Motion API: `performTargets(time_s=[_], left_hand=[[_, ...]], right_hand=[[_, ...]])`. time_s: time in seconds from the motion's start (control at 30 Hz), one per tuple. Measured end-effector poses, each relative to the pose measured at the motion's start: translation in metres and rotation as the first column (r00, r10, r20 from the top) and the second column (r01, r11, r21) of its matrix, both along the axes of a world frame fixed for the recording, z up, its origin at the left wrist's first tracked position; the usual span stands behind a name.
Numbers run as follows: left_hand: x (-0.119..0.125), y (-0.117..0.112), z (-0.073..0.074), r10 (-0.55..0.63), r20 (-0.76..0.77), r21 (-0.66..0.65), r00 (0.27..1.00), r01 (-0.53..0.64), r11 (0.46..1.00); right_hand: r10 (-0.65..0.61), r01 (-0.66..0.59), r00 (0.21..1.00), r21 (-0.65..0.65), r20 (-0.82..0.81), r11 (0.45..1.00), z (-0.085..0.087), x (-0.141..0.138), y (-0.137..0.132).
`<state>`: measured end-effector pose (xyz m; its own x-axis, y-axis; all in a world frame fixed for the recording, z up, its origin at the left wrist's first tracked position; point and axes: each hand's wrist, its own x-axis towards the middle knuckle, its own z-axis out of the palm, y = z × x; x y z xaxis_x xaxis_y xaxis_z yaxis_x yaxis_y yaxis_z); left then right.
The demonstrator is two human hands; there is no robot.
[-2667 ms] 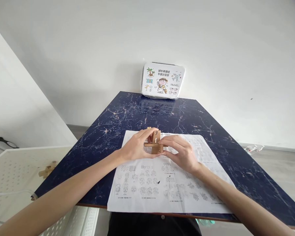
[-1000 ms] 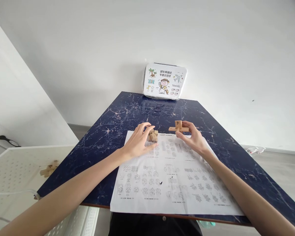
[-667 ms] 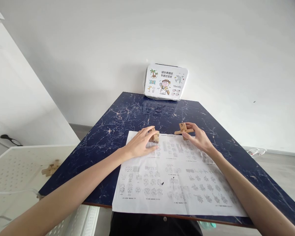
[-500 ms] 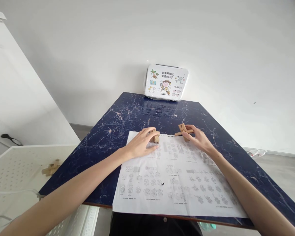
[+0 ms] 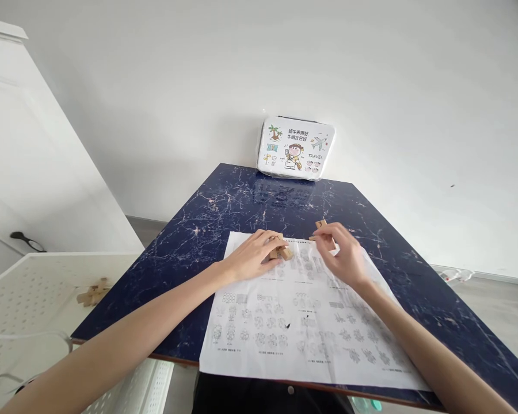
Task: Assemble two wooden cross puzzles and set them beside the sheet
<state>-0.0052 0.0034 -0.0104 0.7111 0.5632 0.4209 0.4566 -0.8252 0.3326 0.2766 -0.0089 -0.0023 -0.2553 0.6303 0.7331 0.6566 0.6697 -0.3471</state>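
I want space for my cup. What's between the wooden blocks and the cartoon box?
Nothing: the head view shows only bare blue table between the wooden blocks and the cartoon box.

The white cartoon case (image 5: pixel 296 148) reads "TRAVEL".

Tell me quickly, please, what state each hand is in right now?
Left hand: shut on the wooden blocks, resting on the paper sheet.
Right hand: shut on the marked wooden piece.

A plain room at home: a dark marbled tabletop (image 5: pixel 242 195) against a bare white wall (image 5: pixel 176 86), with a cartoon case (image 5: pixel 296 148) leaning there.
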Motion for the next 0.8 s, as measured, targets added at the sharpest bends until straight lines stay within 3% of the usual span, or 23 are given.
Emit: performTargets(time_s=[0.1,0.2,0.5,0.8], left_hand=[[0.001,-0.001,0.001,0.0,0.018,0.005,1.0,0.0,1.0],[0.001,0.0,0.001,0.002,0.019,0.015,1.0,-0.002,1.0],[0.001,0.0,-0.001,0.009,-0.013,0.013,1.0,-0.009,1.0],[0.002,0.0,-0.001,0.008,-0.017,0.016,1.0,-0.008,1.0]], right_hand=[[0.19,-0.174,0.968,-0.105,0.162,0.979,-0.003,-0.014,-0.011],[0.268,-0.208,0.941,-0.271,0.206,0.94,-0.007,-0.021,-0.017],[0.245,-0.139,0.944,-0.408,0.22,0.903,-0.012,-0.026,-0.017],[0.24,-0.125,0.941,-0.413,0.24,0.902,-0.016,-0.026,-0.016]])
